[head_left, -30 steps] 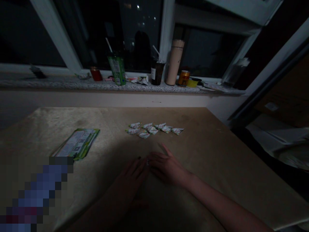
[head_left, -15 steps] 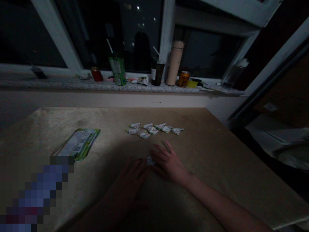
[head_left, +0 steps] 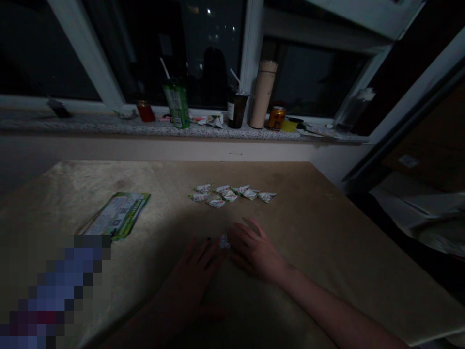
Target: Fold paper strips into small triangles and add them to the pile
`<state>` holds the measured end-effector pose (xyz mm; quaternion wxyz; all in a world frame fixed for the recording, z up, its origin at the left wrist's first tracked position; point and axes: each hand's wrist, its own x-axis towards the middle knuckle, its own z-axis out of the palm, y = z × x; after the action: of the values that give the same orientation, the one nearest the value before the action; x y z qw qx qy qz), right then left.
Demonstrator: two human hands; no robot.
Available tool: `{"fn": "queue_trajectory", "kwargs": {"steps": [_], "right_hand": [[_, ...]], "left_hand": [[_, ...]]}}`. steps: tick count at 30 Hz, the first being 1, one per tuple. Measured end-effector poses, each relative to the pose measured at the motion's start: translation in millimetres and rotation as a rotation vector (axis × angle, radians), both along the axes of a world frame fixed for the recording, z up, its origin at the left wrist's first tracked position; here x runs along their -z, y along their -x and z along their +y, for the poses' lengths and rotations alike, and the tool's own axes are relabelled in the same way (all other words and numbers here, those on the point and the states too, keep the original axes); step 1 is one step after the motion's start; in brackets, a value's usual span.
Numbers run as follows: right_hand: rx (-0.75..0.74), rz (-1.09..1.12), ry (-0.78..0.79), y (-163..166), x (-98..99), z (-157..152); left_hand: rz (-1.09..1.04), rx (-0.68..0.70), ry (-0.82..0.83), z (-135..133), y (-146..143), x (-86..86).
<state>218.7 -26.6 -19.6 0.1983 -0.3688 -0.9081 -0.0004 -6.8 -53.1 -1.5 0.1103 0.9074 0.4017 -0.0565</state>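
Both my hands rest on a tan table in dim light. My left hand lies flat, fingers stretched toward a small folded paper piece. My right hand has its fingers curled down over that same piece, pressing it against the table. Further back, several small folded paper triangles lie in a loose row. A stack of green-and-white printed sheets lies at the left.
A stone windowsill behind the table carries a green bottle, a dark cup with a straw, a tall beige tube, two small cans and scraps. Dark clutter fills the right side. A blurred patch covers the lower left.
My right hand has drawn its fingers in and curled them over the small paper piece, which has come into view between the two hands. My left hand has barely moved.
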Motion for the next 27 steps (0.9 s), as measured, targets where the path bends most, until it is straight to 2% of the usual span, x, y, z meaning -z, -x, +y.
{"fn": "queue_trajectory", "kwargs": {"steps": [8, 17, 22, 27], "right_hand": [[0.045, 0.103, 0.085, -4.7, 3.5, 4.7], [0.045, -0.004, 0.087, -0.4, -2.0, 3.2], [0.032, 0.006, 0.061, -0.6, -2.3, 4.7], [0.005, 0.036, -0.026, -1.9, -0.3, 2.6]], "left_hand": [[-0.007, 0.053, -0.04, 2.1, 5.6, 4.2], [-0.014, 0.045, -0.034, 1.1, 4.2, 3.2], [0.021, 0.032, -0.002, 1.3, 2.1, -2.8], [-0.026, 0.052, -0.049, 1.5, 4.7, 3.8]]}}
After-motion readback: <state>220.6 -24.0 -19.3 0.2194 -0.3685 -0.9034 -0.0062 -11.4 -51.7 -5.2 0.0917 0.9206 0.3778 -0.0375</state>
